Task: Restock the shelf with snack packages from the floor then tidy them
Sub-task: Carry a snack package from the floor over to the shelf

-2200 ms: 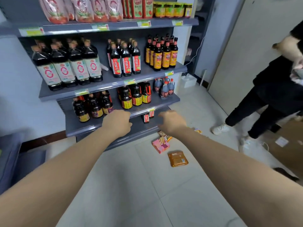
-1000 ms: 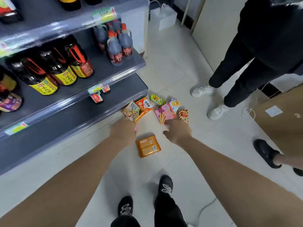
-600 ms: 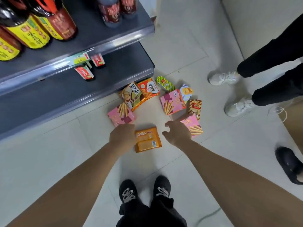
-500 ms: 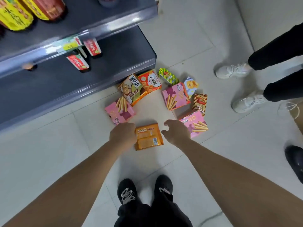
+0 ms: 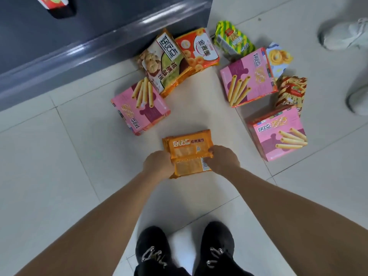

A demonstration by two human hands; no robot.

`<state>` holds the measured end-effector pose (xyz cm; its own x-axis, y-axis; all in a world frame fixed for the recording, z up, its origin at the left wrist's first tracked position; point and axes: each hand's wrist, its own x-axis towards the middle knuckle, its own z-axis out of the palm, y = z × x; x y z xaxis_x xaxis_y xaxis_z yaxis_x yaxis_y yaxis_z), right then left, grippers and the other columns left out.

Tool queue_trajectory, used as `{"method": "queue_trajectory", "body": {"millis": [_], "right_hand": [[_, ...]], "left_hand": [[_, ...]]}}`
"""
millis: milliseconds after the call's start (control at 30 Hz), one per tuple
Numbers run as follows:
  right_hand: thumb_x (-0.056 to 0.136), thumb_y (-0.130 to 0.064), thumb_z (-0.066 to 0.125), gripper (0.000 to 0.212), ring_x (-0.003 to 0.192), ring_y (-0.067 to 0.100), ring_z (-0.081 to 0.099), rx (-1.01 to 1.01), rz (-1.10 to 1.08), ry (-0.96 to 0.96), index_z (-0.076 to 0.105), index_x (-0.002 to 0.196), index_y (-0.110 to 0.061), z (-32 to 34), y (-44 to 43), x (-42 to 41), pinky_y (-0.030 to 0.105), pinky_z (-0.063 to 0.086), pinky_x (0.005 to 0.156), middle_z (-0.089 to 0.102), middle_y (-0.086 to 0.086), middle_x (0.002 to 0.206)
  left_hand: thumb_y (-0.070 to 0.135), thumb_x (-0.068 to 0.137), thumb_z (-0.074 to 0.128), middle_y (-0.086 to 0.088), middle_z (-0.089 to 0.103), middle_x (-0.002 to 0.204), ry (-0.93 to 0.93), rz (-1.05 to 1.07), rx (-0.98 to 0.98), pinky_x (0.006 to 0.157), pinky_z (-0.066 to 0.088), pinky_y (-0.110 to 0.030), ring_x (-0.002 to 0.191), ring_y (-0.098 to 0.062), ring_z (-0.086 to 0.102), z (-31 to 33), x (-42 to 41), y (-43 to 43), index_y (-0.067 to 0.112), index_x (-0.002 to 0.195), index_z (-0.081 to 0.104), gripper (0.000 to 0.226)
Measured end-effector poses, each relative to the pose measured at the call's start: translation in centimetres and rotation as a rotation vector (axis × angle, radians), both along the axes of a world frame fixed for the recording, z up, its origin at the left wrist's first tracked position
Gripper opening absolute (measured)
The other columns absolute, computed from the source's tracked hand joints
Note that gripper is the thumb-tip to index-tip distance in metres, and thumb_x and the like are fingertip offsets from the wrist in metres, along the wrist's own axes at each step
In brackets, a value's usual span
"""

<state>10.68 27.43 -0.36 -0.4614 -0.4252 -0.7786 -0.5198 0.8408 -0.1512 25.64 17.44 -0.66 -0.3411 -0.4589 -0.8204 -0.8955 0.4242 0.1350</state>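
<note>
An orange biscuit pack [image 5: 188, 151] lies on the floor tiles in front of my feet. My left hand [image 5: 158, 165] grips its left edge and my right hand [image 5: 224, 161] grips its right edge. Around it lie three pink wafer-roll boxes: one on the left [image 5: 140, 109], one at upper right [image 5: 248, 76], one on the right [image 5: 277, 133]. A cookie bag [image 5: 164, 62] and an orange-red ring-biscuit bag [image 5: 198, 49] lean by the grey bottom shelf [image 5: 83, 42]. A green-yellow striped bag [image 5: 232, 39], a blue-white cookie bag [image 5: 278, 57] and a red-white pack [image 5: 292, 92] lie further right.
Another person's white shoes [image 5: 345, 34] stand at the right edge, close to the packs. My black shoes [image 5: 184, 250] are at the bottom. A small red item [image 5: 52, 2] sits on the shelf at top left. Bare floor tiles stretch to the left.
I have bent lower over the floor. Both hands closed in from beside the orange biscuit pack and now hold its two edges.
</note>
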Motion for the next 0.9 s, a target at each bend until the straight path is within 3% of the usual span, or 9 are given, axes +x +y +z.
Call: {"method": "queue_trajectory", "body": {"millis": [100, 200, 333, 467, 533, 600, 733, 800, 900], "right_hand": [[0.088, -0.022, 0.053, 0.033, 0.102, 0.024, 0.060, -0.021, -0.069, -0.035, 0.057, 0.121, -0.019, -3.0, 0.0, 0.2, 0.030, 0.047, 0.074, 0.063, 0.003, 0.113], [0.087, -0.025, 0.054, 0.036, 0.100, 0.025, 0.060, -0.050, -0.129, -0.024, 0.053, 0.123, -0.021, -5.0, -0.1, 0.3, 0.030, 0.046, 0.072, 0.064, 0.003, 0.113], [0.087, -0.035, 0.056, 0.043, 0.103, 0.026, 0.058, -0.065, -0.177, -0.007, 0.049, 0.127, -0.023, -6.0, -0.7, 0.4, 0.031, 0.045, 0.076, 0.062, 0.004, 0.115], [0.071, -0.077, 0.054, 0.094, 0.129, 0.033, 0.042, -0.080, -0.243, -0.070, 0.025, 0.148, -0.030, -5.5, -1.3, 0.9, 0.044, 0.042, 0.102, 0.043, 0.008, 0.139], [0.057, -0.088, 0.053, 0.116, 0.136, 0.032, 0.034, -0.126, -0.361, -0.175, 0.015, 0.151, -0.031, -4.7, -2.0, 1.2, 0.050, 0.038, 0.107, 0.031, 0.007, 0.149], [0.045, -0.089, 0.057, 0.127, 0.134, 0.029, 0.040, -0.203, -0.468, -0.254, 0.018, 0.150, -0.030, -3.6, -2.6, 1.5, 0.049, 0.040, 0.106, 0.036, 0.005, 0.148], [0.066, -0.052, 0.077, 0.078, 0.105, 0.022, 0.059, -0.384, -0.575, -0.237, 0.044, 0.130, -0.022, -0.6, -3.2, 1.4, 0.043, 0.050, 0.092, 0.061, -0.001, 0.112], [0.073, -0.034, 0.074, 0.056, 0.096, 0.024, 0.060, -0.422, -0.603, -0.193, 0.046, 0.119, -0.021, 1.0, -3.0, 1.2, 0.046, 0.053, 0.086, 0.061, 0.000, 0.101], [0.075, -0.025, 0.070, 0.045, 0.091, 0.026, 0.063, -0.472, -0.707, -0.220, 0.044, 0.112, -0.021, 4.2, -2.8, 1.2, 0.048, 0.057, 0.081, 0.061, 0.002, 0.098]], "left_hand": [[0.033, 0.092, 0.050, -0.008, 0.063, 0.118, 0.025, 0.155, 0.080, 0.090, 0.052, -0.039, 0.108, -0.029, 0.061, -5.2, 0.3, 0.6, 0.013, 0.122, 0.055, 0.036], [0.036, 0.083, 0.058, -0.006, 0.053, 0.134, 0.098, 0.463, 0.193, 0.096, 0.049, -0.039, 0.118, -0.028, 0.056, -11.7, 0.8, 0.7, 0.019, 0.138, 0.036, 0.061], [0.008, 0.093, 0.053, -0.006, 0.060, 0.119, 0.192, 0.896, 0.374, 0.078, 0.045, -0.030, 0.102, -0.019, 0.053, -7.1, -1.4, 0.1, 0.009, 0.122, 0.051, 0.029], [0.006, 0.095, 0.055, -0.005, 0.064, 0.114, 0.301, 1.028, 0.594, 0.082, 0.047, -0.040, 0.096, -0.021, 0.059, -4.6, -2.0, -0.7, 0.014, 0.124, 0.052, 0.030], [0.001, 0.096, 0.051, -0.004, 0.064, 0.110, 0.394, 1.052, 0.662, 0.086, 0.051, -0.047, 0.097, -0.023, 0.062, -3.0, -2.3, -1.2, 0.016, 0.121, 0.053, 0.029], [-0.005, 0.096, 0.045, -0.008, 0.064, 0.116, 0.454, 1.035, 0.716, 0.090, 0.052, -0.051, 0.106, -0.028, 0.063, -1.4, -2.8, -1.6, 0.017, 0.121, 0.055, 0.035], [-0.019, 0.090, 0.034, -0.010, 0.064, 0.116, 0.528, 1.005, 0.749, 0.092, 0.052, -0.046, 0.111, -0.033, 0.062, 1.7, -4.0, -1.4, 0.015, 0.128, 0.055, 0.055], [-0.013, 0.094, 0.039, -0.005, 0.065, 0.108, 0.536, 1.016, 0.719, 0.091, 0.054, -0.043, 0.102, -0.029, 0.066, 3.5, -4.2, -1.2, 0.014, 0.127, 0.058, 0.047], [-0.005, 0.094, 0.045, -0.004, 0.065, 0.103, 0.515, 0.949, 0.501, 0.076, 0.054, -0.030, 0.084, -0.018, 0.063, 6.3, -3.7, -1.0, 0.013, 0.126, 0.058, 0.039]]}}
